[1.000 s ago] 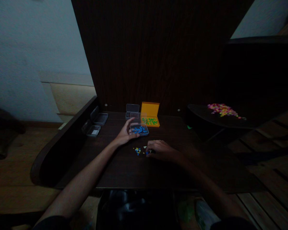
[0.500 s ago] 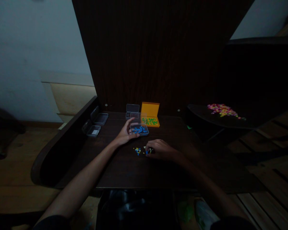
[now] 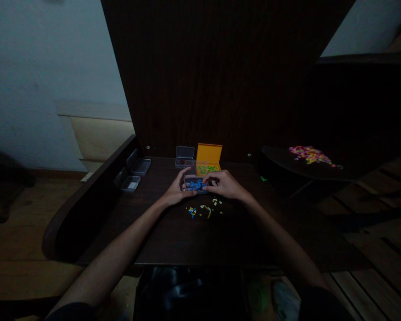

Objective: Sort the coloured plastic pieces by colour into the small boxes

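A small clear box of blue beads (image 3: 194, 183) sits on the dark wooden table (image 3: 173, 232). My left hand (image 3: 174, 191) curls round the box's left side and holds it. My right hand (image 3: 224, 184) has come over the box's right edge, fingers bunched in a pinch above the blue beads; what they hold is too small to see. Just in front of the box lies a loose scatter of small beads (image 3: 203, 209) in blue, yellow and white.
An open orange box with green beads (image 3: 208, 162) stands behind. Clear boxes sit at the back (image 3: 184, 156) and at the left edge (image 3: 140, 166), (image 3: 130, 183). A pile of pink and yellow beads (image 3: 309, 154) lies on a round table at right.
My right hand has left the loose beads near the table's middle and moved up and forward to the blue bead box. The left hand has stayed on the box.
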The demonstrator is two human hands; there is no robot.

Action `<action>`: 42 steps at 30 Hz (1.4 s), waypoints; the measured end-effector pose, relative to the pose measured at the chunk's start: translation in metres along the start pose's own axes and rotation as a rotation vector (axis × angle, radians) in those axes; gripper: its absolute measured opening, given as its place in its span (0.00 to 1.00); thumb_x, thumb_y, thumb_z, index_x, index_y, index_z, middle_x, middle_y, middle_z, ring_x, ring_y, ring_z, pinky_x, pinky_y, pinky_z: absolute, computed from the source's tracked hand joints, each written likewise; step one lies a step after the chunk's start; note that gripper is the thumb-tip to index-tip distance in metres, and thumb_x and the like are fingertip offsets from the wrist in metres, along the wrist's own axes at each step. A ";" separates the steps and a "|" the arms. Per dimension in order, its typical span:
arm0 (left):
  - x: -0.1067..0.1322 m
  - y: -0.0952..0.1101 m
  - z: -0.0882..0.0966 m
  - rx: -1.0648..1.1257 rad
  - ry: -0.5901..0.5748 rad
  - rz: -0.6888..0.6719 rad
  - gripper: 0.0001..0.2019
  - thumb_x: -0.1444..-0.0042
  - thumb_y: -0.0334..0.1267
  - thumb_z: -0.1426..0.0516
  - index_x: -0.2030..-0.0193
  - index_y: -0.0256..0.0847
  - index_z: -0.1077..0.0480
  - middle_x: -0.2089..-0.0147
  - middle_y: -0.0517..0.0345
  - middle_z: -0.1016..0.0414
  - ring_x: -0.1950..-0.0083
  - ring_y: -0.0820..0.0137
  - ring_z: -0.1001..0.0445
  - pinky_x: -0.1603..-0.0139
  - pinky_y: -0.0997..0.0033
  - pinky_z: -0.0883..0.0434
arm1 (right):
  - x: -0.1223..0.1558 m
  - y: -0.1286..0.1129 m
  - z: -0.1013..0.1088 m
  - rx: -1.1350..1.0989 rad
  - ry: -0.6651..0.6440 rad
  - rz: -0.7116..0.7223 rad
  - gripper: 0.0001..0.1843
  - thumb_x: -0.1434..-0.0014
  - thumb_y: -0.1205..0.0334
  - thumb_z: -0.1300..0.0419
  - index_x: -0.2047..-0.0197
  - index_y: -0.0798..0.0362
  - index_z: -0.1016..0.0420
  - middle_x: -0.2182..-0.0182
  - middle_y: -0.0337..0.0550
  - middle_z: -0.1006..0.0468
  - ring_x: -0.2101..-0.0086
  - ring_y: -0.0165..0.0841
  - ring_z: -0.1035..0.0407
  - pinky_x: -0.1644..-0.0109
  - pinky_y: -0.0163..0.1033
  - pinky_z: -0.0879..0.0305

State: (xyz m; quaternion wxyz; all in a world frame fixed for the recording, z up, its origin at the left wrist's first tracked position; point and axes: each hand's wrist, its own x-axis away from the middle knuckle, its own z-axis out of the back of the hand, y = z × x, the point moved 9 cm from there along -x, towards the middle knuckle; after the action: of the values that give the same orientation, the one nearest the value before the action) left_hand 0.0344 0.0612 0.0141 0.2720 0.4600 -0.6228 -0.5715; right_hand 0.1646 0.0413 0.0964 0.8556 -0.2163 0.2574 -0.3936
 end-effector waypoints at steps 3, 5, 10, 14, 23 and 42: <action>0.001 0.000 -0.004 0.010 -0.015 -0.003 0.48 0.60 0.31 0.29 0.34 0.50 0.47 0.39 0.45 0.36 0.48 0.62 0.26 0.42 0.51 0.31 | -0.008 0.005 -0.001 0.035 -0.003 -0.003 0.05 0.48 0.70 0.37 0.65 0.57 0.21 0.80 0.33 0.30 0.78 0.25 0.40 0.72 0.30 0.45; 0.001 0.001 -0.005 0.011 -0.020 -0.004 0.48 0.60 0.31 0.30 0.34 0.50 0.47 0.38 0.45 0.36 0.48 0.62 0.26 0.42 0.51 0.31 | -0.010 0.010 -0.004 0.053 -0.019 -0.015 0.06 0.48 0.72 0.37 0.66 0.56 0.20 0.79 0.34 0.29 0.78 0.25 0.39 0.71 0.31 0.44; 0.001 0.003 -0.006 0.006 -0.031 -0.019 0.47 0.59 0.31 0.30 0.34 0.50 0.47 0.38 0.44 0.36 0.48 0.63 0.26 0.43 0.52 0.31 | -0.011 0.017 -0.010 0.114 -0.037 -0.015 0.06 0.47 0.68 0.35 0.64 0.55 0.18 0.76 0.38 0.23 0.76 0.27 0.35 0.69 0.32 0.42; 0.001 0.004 -0.005 -0.001 -0.027 -0.011 0.48 0.59 0.32 0.30 0.33 0.50 0.48 0.37 0.43 0.37 0.49 0.62 0.25 0.43 0.51 0.30 | -0.011 0.015 -0.010 0.136 -0.063 0.017 0.09 0.43 0.65 0.37 0.60 0.53 0.17 0.68 0.43 0.19 0.71 0.30 0.31 0.66 0.35 0.39; 0.002 0.005 -0.007 0.008 -0.026 -0.008 0.47 0.60 0.33 0.30 0.34 0.51 0.46 0.39 0.46 0.35 0.48 0.63 0.26 0.44 0.53 0.30 | -0.020 0.001 -0.021 0.201 -0.108 0.065 0.12 0.39 0.66 0.40 0.54 0.53 0.19 0.64 0.45 0.24 0.65 0.32 0.33 0.60 0.38 0.39; 0.000 0.007 0.001 -0.002 0.018 -0.010 0.47 0.61 0.32 0.29 0.35 0.50 0.46 0.39 0.46 0.37 0.50 0.65 0.26 0.44 0.56 0.30 | -0.003 -0.017 -0.023 0.055 -0.120 0.151 0.07 0.41 0.64 0.38 0.59 0.53 0.20 0.66 0.43 0.23 0.68 0.30 0.32 0.62 0.36 0.37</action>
State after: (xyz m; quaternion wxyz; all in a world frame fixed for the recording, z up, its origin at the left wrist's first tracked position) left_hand 0.0318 0.0608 0.0206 0.2755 0.4678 -0.6174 -0.5692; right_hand 0.1397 0.0297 0.0892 0.9023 -0.1962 0.2103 -0.3213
